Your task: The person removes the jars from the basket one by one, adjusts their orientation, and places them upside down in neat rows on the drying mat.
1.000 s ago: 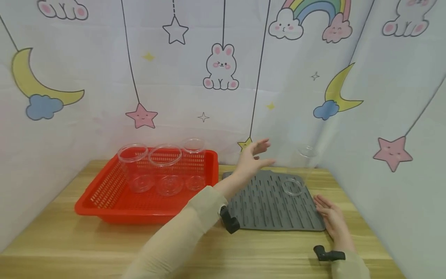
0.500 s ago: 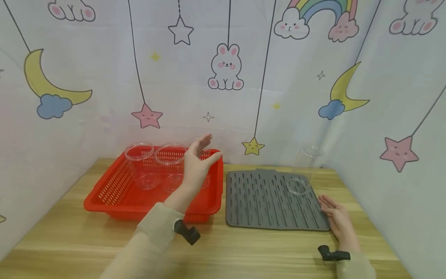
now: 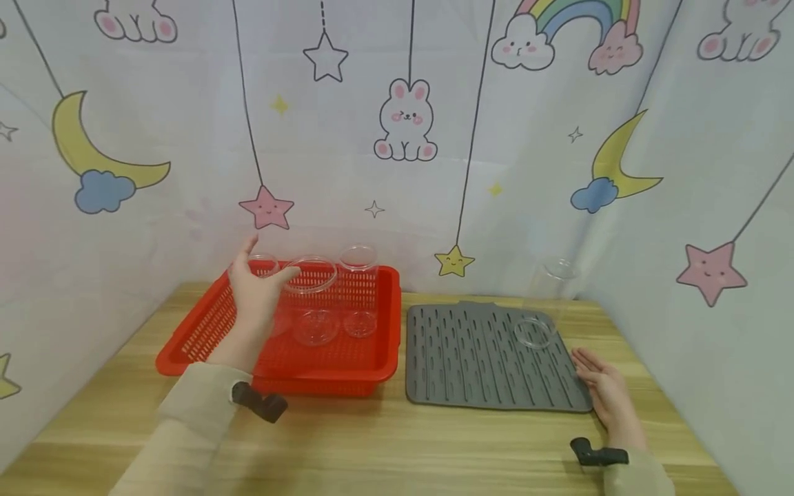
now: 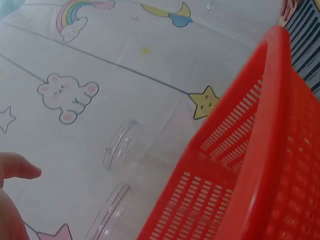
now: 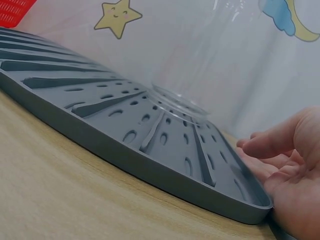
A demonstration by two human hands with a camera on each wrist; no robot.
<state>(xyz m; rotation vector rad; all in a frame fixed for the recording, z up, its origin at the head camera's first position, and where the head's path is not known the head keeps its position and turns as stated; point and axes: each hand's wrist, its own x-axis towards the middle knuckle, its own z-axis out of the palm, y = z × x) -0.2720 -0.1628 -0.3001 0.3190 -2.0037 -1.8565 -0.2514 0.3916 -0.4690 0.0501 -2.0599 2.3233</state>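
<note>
My left hand [image 3: 253, 300] is over the left side of the red plastic basket [image 3: 322, 375], thumb and fingers spread apart. It is in front of the leftmost clear cup [image 3: 265, 258], hiding most of it; no grip on the cup shows. Two more clear cups, the middle one [image 3: 315, 329] and the right one [image 3: 360, 324], stand upright in the basket. A tall clear cup [image 3: 535, 335] stands on the grey ridged drying mat [image 3: 455, 365]. My right hand [image 3: 604, 393] rests beside the mat's right edge, fingers relaxed, holding nothing; the right wrist view shows its fingers [image 5: 272, 140] there.
The wooden table [image 3: 397, 455] carries the basket at left and the mat at right, with a narrow gap between them. A patterned white cloth [image 3: 347, 138] stands close behind and at both sides. Black wrist mounts [image 3: 259, 403] sit on both sleeves.
My left hand has moved left from above the mat, across the basket, to the leftmost cup. The right hand stays beside the mat. The view has shifted slightly.
</note>
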